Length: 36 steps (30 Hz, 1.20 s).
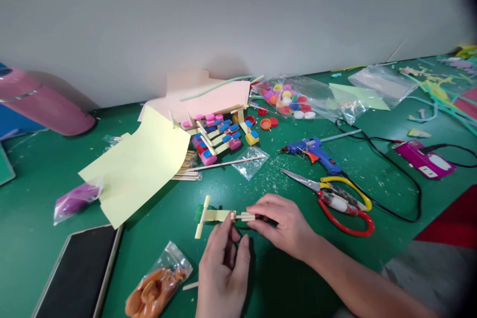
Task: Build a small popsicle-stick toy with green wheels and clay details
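Note:
Near the front middle of the green table lies a small piece made of a pale yellow strip (216, 215) with a cross strip (202, 217) and a green part at its left end. My left hand (225, 263) has its fingertips closed at the strip's right end, by a small pale lump. From the right, my right hand (285, 223) pinches several short pale sticks (247, 216), whose left ends reach the left fingertips. Behind the hands stand small colourful pieces (219, 139) made of strips and caps.
Scissors (335, 198) and a blue glue gun (313, 151) with its cord lie right of the hands. To the left are yellow paper (137, 169), a phone (80, 273) and a bag of orange material (158, 283). A pink bottle (48, 102) lies back left.

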Tool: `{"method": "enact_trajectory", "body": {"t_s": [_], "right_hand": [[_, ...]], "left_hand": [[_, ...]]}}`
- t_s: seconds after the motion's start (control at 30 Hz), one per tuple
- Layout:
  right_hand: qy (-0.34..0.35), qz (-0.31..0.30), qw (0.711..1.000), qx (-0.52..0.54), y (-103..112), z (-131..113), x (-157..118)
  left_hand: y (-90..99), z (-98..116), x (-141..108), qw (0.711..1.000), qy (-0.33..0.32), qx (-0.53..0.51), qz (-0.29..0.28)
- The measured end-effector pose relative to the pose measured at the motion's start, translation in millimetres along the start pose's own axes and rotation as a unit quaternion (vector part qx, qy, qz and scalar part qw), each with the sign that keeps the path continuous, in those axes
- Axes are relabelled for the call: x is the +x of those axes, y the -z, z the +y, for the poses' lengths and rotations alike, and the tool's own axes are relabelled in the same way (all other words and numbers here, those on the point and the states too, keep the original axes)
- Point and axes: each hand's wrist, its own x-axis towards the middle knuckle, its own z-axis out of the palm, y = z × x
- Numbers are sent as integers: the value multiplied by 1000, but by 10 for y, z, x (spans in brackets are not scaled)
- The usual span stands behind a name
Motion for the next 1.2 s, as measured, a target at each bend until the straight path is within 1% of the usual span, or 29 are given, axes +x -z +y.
{"method": "enact_trajectory", "body": {"t_s": [0.2,0.4,0.6,0.73,0.97,1.2], "right_hand": [[-9,-13,1000,4,5,-7,-1],[-35,-37,999,-2,18,-14,-15],[-49,-30,998,2,38,-24,-21],[-49,-26,998,2,38,-23,-28],[-38,-24,999,-4,17,-19,-38],[-25,-29,999,-24,18,-33,-31]], "left_hand": [[7,39,7,1000,6,10,-2],[3,8,15,1000,17,3,2],[11,-20,3,1000,19,4,1],[5,-15,0,1000,19,2,6],[-6,-20,2,1000,0,8,18],[-12,-47,-16,1000,1,12,0]]}}
